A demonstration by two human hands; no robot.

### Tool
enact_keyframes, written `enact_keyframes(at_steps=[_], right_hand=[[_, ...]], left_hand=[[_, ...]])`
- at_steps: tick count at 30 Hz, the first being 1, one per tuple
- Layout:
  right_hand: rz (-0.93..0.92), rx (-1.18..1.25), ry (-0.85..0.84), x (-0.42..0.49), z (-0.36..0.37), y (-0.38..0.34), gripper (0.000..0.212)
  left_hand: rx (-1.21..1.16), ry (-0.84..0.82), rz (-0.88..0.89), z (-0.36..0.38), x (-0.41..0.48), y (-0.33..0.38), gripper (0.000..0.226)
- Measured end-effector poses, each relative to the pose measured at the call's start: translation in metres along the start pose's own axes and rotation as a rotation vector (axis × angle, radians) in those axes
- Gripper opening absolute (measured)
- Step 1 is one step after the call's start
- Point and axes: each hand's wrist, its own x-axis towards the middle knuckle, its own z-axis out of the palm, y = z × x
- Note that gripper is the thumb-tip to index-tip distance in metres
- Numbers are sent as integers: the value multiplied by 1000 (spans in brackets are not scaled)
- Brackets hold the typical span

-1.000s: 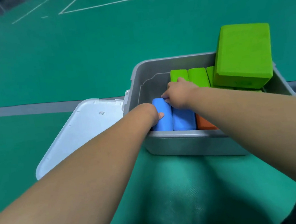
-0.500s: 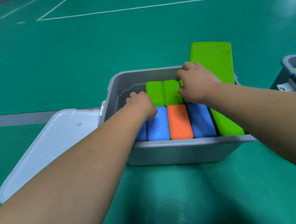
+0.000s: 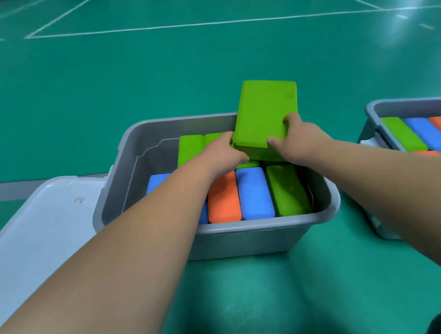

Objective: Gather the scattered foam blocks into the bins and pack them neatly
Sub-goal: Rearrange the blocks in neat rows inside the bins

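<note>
A grey bin (image 3: 248, 238) stands on the green floor in front of me. Its near row holds blue, orange (image 3: 223, 197), blue (image 3: 255, 194) and green (image 3: 288, 191) foam blocks on edge. More green blocks (image 3: 190, 148) stand in the far row. A large green block (image 3: 267, 114) is tilted above the bin's far right corner. My right hand (image 3: 296, 137) grips its near right end, thumb on the near face. My left hand (image 3: 223, 153) holds its near left corner.
The bin's white lid (image 3: 31, 241) lies open on the floor to the left. A second grey bin (image 3: 408, 105) at the right edge holds green, blue and orange blocks. Green court floor with white lines stretches beyond.
The big green block has been lifted and turned so its broad face shows. My left hand moved from the blue blocks to its left corner; my right hand shifted to its near end.
</note>
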Motion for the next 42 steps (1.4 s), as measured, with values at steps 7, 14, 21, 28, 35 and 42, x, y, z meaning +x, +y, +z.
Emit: enact_keyframes(at_steps=[7, 14, 21, 28, 35, 42], right_hand=[[-195, 72, 162, 0, -5, -15, 59], [-480, 287, 221, 1, 10, -74, 47], [-508, 585, 298, -2, 33, -138, 58], [-506, 580, 385, 5, 51, -158, 34], [-549, 480, 261, 15, 50, -170, 55], [-599, 474, 233, 12, 57, -196, 51]], left_hand=[[-475, 163, -164, -8, -2, -1, 44], [-653, 396, -205, -63, -26, -35, 40], [-578, 418, -289, -108, -66, -66, 35], [-576, 359, -301, -122, -69, -83, 62], [-510, 215, -229, -120, -65, -79, 75], [-433, 348, -322, -128, -58, -89, 89]])
